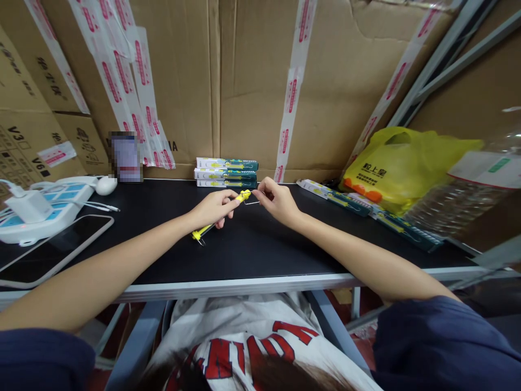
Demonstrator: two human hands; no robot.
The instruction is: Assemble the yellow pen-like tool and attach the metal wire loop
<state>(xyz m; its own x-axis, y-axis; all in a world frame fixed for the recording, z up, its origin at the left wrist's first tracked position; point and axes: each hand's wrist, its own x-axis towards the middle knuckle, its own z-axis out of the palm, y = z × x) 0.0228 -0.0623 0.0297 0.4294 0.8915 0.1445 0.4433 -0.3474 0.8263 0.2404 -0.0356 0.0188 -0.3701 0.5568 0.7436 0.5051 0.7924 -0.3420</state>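
Note:
My left hand [214, 209] is closed round a slim yellow tool [203, 231], like a small utility knife, held slantwise just above the black table [252, 255]. Its yellow tip [245, 195] points toward my right hand [277, 202]. The fingers of that hand are pinched together at the tip, on a thin pale piece [253, 203] too small to name. Both hands meet at the middle of the table, in front of a stack of three green-and-white boxes [226, 172].
Cardboard cartons [244, 81] with red-printed tape wall off the back. At the left lie a power strip with a charger [36, 209], a white mouse [106, 185] and a tablet [52, 247]. At the right are more boxed items [358, 205], a yellow bag [402, 163] and a clear plastic bottle [468, 190].

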